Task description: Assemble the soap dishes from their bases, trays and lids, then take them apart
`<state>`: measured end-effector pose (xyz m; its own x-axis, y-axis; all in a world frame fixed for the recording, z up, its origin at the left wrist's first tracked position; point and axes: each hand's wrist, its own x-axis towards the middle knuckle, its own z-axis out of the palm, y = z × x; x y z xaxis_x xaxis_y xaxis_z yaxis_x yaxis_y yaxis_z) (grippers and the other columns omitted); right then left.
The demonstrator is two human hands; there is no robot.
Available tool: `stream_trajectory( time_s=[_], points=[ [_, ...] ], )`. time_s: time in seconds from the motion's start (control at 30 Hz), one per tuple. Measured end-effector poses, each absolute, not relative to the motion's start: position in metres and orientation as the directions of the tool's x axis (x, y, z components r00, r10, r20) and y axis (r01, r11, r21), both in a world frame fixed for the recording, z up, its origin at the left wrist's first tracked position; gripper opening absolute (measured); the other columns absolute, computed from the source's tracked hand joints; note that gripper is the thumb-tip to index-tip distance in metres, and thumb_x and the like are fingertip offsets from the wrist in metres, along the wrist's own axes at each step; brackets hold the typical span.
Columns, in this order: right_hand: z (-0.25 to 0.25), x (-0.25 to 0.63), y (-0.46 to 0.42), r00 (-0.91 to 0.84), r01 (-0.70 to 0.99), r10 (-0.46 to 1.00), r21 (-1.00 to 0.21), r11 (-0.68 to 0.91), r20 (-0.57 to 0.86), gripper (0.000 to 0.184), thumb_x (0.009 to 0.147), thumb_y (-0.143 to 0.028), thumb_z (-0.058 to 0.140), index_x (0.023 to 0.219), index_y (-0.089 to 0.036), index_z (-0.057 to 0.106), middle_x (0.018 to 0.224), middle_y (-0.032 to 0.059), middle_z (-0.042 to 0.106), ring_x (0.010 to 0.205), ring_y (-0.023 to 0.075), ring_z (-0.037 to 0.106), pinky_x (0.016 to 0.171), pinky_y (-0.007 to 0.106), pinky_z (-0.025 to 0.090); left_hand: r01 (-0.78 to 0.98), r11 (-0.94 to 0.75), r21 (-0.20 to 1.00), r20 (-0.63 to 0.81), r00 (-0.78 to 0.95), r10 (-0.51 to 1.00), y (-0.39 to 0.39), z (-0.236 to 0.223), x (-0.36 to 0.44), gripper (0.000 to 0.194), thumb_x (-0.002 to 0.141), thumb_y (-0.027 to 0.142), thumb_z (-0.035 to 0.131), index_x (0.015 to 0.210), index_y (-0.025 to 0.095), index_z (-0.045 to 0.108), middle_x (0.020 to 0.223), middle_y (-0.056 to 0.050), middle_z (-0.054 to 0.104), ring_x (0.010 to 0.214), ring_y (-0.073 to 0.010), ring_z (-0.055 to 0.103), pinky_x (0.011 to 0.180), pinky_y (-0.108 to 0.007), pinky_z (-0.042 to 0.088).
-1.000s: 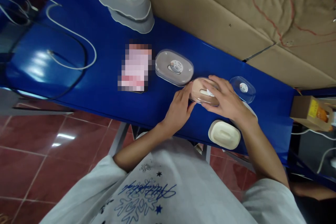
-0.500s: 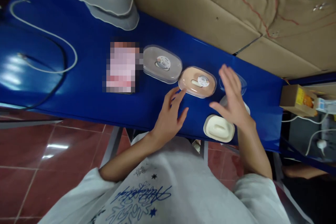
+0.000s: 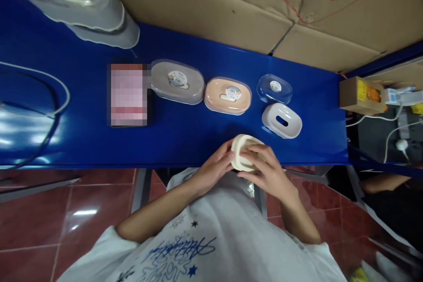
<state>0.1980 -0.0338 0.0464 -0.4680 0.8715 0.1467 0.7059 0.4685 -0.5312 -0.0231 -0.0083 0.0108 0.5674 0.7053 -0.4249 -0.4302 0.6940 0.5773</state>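
A cream oval soap-dish tray (image 3: 243,147) is held at the near edge of the blue table (image 3: 185,136) between both hands. My left hand (image 3: 214,166) grips its left end and my right hand (image 3: 267,171) wraps over its right side. Beyond it on the table lie a white oval dish base (image 3: 282,120), a clear lid (image 3: 274,88), a closed peach soap box (image 3: 228,95) and a closed grey soap box (image 3: 177,82).
A blurred pink rectangle (image 3: 128,94) lies left of the grey box. Large clear lidded containers (image 3: 72,2) stand at the far left. Cardboard (image 3: 264,4) lines the back. A white cable (image 3: 49,92) runs at left, and a small carton (image 3: 358,94) sits off the right end.
Both hands left the peach box, which now lies closed on the table. The cream tray was picked up from the near right and brought to the table's front edge.
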Motion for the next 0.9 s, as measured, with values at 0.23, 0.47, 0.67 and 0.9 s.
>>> stream_trajectory(
  time_s=[0.23, 0.47, 0.67, 0.9],
  points=[
    [0.033, 0.262, 0.011, -0.122, 0.956, 0.960, -0.229, 0.181, 0.253, 0.046, 0.108, -0.043, 0.058, 0.149, -0.023, 0.065, 0.139, 0.0166, 0.073, 0.131, 0.0370, 0.066, 0.109, 0.057, 0.052, -0.578, 0.758, 0.301, -0.522, 0.566, 0.639, 0.004, 0.020, -0.015, 0.046, 0.103, 0.052, 0.057, 0.137, 0.023, 0.069, 0.154, -0.009, 0.068, 0.154, -0.0352, 0.053, 0.126, -0.062, 0.045],
    [0.043, 0.218, -0.017, -0.339, 0.843, 0.902, -0.339, 0.417, 0.267, 0.047, 0.107, -0.029, 0.062, 0.153, -0.036, 0.062, 0.124, 0.0063, 0.080, 0.112, 0.0278, 0.074, 0.095, 0.045, 0.056, -0.630, 0.697, 0.343, -0.450, 0.542, 0.710, 0.012, 0.019, -0.011, 0.050, 0.103, 0.058, 0.059, 0.142, 0.027, 0.067, 0.159, -0.006, 0.064, 0.156, -0.0330, 0.050, 0.127, -0.058, 0.046],
    [0.045, 0.178, -0.028, -0.493, 0.739, 0.821, -0.361, 0.569, 0.287, 0.054, 0.107, -0.019, 0.062, 0.159, -0.034, 0.055, 0.122, 0.0045, 0.081, 0.109, 0.0245, 0.075, 0.088, 0.041, 0.056, -0.658, 0.645, 0.389, -0.376, 0.526, 0.763, 0.008, 0.020, -0.013, 0.055, 0.098, 0.058, 0.070, 0.140, 0.021, 0.069, 0.149, -0.013, 0.071, 0.151, -0.0356, 0.056, 0.128, -0.058, 0.044],
    [0.042, 0.236, 0.045, -0.322, 0.784, 0.860, -0.397, 0.476, 0.396, 0.042, 0.112, -0.027, 0.052, 0.152, -0.031, 0.062, 0.145, 0.0091, 0.071, 0.140, 0.0288, 0.064, 0.118, 0.053, 0.050, -0.656, 0.635, 0.409, -0.459, 0.454, 0.764, 0.009, 0.013, -0.023, 0.054, 0.094, 0.053, 0.076, 0.137, 0.021, 0.071, 0.152, -0.013, 0.069, 0.156, -0.0407, 0.049, 0.125, -0.066, 0.044]
  ],
)
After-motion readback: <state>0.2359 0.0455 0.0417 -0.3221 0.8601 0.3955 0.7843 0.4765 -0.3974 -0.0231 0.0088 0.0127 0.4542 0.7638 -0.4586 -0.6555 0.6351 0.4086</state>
